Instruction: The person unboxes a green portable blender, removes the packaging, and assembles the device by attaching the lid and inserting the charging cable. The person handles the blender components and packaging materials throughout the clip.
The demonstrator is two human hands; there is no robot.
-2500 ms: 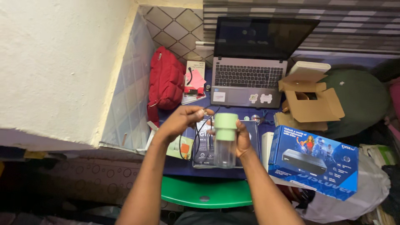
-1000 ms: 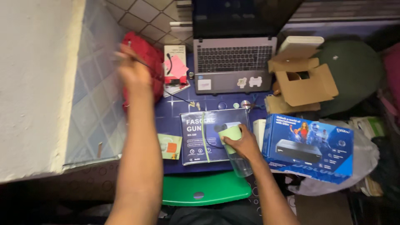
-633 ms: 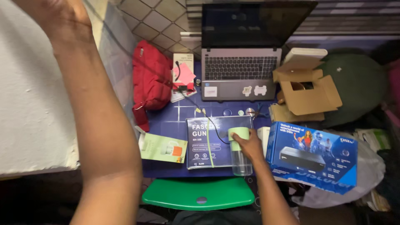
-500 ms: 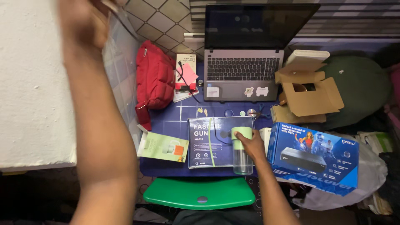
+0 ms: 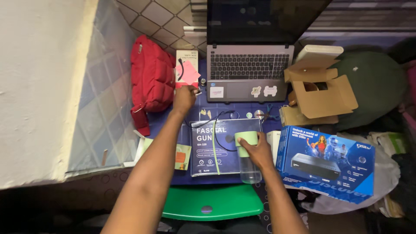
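while right hand (image 5: pixel 259 152) fingers grip green-capped bottle (image 5: pixel 248 157), left hand (image 5: pixel 184 99) pinches small item beside laptop (image 5: pixel 247 76), red bag (image 5: pixel 149 84).

Bare forearms, no sleeves, no jewellery

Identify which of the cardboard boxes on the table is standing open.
The plain brown cardboard box right of the laptop: its flaps are spread open; the blue printed box is closed.

laptop (image 5: pixel 247 73) blocks rear, blue box (image 5: pixel 327 162) right, red bag (image 5: pixel 151 82) left
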